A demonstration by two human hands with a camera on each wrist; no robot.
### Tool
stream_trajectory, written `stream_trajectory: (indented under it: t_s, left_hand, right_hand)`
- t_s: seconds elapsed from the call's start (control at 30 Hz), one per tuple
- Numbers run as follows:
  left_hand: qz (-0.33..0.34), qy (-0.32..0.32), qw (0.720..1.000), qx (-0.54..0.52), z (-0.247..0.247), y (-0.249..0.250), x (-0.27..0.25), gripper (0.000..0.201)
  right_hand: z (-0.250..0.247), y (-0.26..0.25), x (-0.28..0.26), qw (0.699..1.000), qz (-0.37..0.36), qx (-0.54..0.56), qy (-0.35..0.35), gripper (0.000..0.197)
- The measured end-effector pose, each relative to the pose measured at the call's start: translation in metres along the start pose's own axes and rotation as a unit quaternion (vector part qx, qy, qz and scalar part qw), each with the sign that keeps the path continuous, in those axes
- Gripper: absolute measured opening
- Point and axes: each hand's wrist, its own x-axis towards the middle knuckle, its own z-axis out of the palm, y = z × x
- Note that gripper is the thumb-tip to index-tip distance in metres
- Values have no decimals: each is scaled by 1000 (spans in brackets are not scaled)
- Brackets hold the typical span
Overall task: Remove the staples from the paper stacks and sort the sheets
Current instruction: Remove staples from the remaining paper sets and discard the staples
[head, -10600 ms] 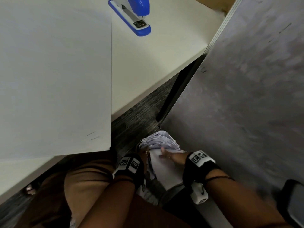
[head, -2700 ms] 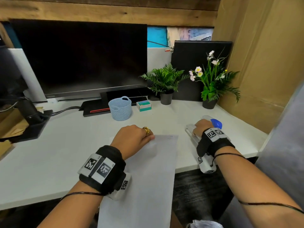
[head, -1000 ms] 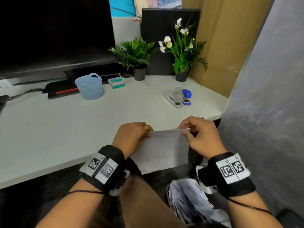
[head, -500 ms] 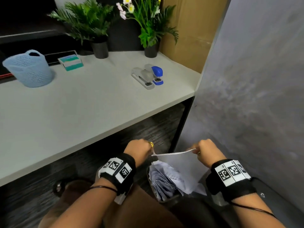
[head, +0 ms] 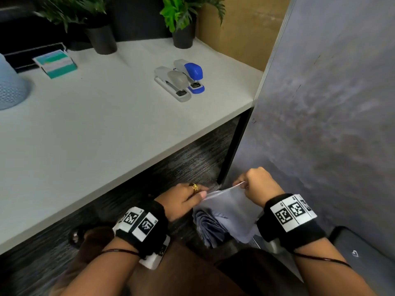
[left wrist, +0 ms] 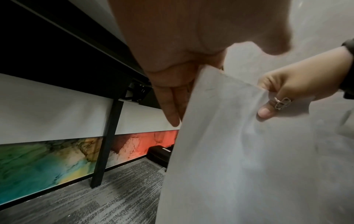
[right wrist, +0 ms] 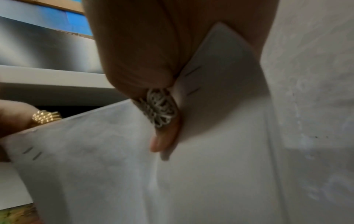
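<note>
Paper sheet, white and still carrying staples, hangs low in the frame below the pale counter, its top corners pinched by left hand and right hand fingers, so sorting seems unfinished.

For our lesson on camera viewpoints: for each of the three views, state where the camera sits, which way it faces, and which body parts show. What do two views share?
Head: on the head, looking down past the desk; both hands, wristbands, forearms and lap show.
Left wrist: along the left hand under the desk; the right hand shows opposite.
Right wrist: along the right hand; a left finger shows.
Shared: all see the paper sheet pinched at its top corners.
</note>
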Motion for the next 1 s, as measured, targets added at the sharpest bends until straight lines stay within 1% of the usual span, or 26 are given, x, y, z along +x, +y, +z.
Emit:
stream_trajectory:
  t_s: [0.07, 0.1, 0.13, 0.17, 0.2, 0.23, 0.27, 0.37, 0.47, 0.53, 0.6, 0.7, 0.77, 0.83, 0.9, 0.93, 1.0]
  left_hand:
    - [16, -5, 1000, -26, -1, -3, 0, 62]
    - [13, -19, 1000, 6, 1, -6, 2, 62]
    - [9, -37, 997, 69, 3, -8, 6, 56]
    - [-1, -55, 987, 153, 6, -12, 11, 44]
    - [-15, -70, 971, 230, 8, -14, 17, 34]
    - [-40, -86, 954, 284, 10, -14, 22, 29]
    - [-60, -97, 942, 316, 12, -15, 26, 26]
    - [-96, -136, 917, 362, 13, -13, 35, 19]
    - [-98, -177, 901, 385, 16, -12, 45, 22]
    - [-95, -183, 901, 382, 17, -5, 53, 23]
    - [-88, -165, 912, 364, 14, 1, 58, 28]
    - [-64, -108, 932, 339, 12, -3, 64, 31]
    - [-60, -80, 935, 339, 11, -8, 64, 27]
    - [-83, -107, 933, 332, 15, -14, 64, 23]
    - [-101, -160, 933, 305, 21, -24, 63, 21]
    - [-111, -179, 934, 288, 22, -28, 63, 21]
    - [-114, -188, 937, 270, 24, -35, 63, 24]
  right_hand:
    - [2, 1, 3, 1000, 13, -8, -23, 37]
    - [4, 1, 5, 999, 22, -13, -37, 33]
    - [8, 2, 6, 998, 28, -17, -51, 31]
    - [12, 1, 7, 997, 31, -22, -67, 30]
    - [18, 0, 9, 996, 31, -30, -82, 30]
    - [24, -1, 10, 994, 32, -40, -97, 29]
    - [30, -1, 12, 992, 31, -50, -110, 29]
    - [51, -3, 19, 983, 25, -94, -158, 34]
    - [68, -4, 24, 972, 25, -126, -199, 35]
    - [70, -1, 23, 970, 30, -130, -204, 37]
    - [62, 7, 21, 973, 46, -135, -181, 37]
    - [50, 21, 18, 975, 63, -153, -152, 36]
    - [47, 22, 19, 975, 59, -145, -157, 36]
    - [60, 22, 23, 972, 52, -120, -195, 35]
    - [81, 24, 24, 962, 45, -97, -250, 37]
    - [92, 27, 25, 957, 43, -90, -271, 42]
    - [112, 38, 30, 952, 39, -79, -293, 61]
